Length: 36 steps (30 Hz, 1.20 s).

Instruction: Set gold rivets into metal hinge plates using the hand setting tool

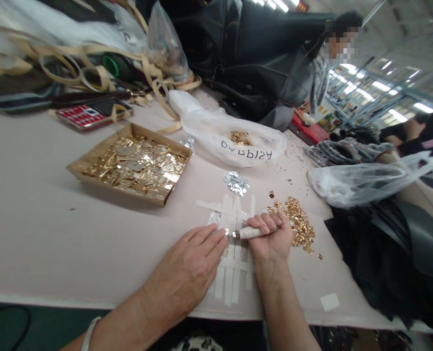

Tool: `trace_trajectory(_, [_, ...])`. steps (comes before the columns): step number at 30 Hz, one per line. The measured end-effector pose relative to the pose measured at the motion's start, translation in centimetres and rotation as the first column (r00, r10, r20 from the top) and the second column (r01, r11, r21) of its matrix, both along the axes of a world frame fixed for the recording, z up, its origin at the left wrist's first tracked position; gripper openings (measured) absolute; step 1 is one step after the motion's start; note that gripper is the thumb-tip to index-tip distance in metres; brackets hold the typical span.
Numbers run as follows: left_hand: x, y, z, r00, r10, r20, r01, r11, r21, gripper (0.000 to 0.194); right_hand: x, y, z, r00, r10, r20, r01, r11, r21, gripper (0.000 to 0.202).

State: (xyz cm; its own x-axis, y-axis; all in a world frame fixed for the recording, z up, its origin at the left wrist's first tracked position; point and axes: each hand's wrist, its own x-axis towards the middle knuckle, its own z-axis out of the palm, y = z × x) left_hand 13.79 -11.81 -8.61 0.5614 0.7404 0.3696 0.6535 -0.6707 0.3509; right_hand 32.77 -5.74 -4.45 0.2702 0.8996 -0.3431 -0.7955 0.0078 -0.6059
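My right hand is closed around a short tool with a white, tape-wrapped handle. A dark collar and a bright metal tip point left. My left hand reaches in with fingers close together, their tips on a small shiny metal plate just left of the tool tip. The thumb is hidden. Beneath both hands, strips of pale tape criss-cross the tabletop. Beyond them lies a heap of silver discs. Small gold fittings are piled beside my right hand.
A cardboard tray of flat gold metal pieces stands at left. Behind are a plastic bag with gold parts and a red calculator. Black material and a clear bag lie at right. A person is farther back.
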Motion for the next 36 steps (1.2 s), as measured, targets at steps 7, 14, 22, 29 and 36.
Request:
trace_trajectory(7, [0.1,0.0,0.0,0.998,0.006,0.064,-0.005,1.000,-0.029,0.041,-0.8,0.3,-0.7,0.984,0.016,0.178,-0.022,0.999,0.030,0.058])
trace_trajectory(14, [0.1,0.1,-0.4,0.993,-0.002,0.120,0.007,0.999,-0.044,0.040,-1.2,0.0,-0.7,0.928,-0.007,0.371,-0.036,0.993,0.108,0.048])
trace_trajectory(22, [0.2,0.3,-0.4,0.989,-0.003,0.146,0.016,0.996,-0.093,0.036,-2.1,-0.2,-0.4,0.932,-0.032,0.361,-0.025,0.988,0.151,0.044])
trace_trajectory(29, [0.1,0.3,0.1,0.991,-0.008,0.134,0.023,0.994,-0.110,0.039,-5.1,-1.7,0.7,0.815,0.039,0.578,-0.305,0.878,0.370,0.044])
trace_trajectory(36, [0.1,0.0,-0.3,0.995,-0.016,0.099,0.022,0.998,-0.058,0.042,-2.7,-0.3,0.5,0.882,0.005,0.471,-0.163,0.942,0.294,0.046])
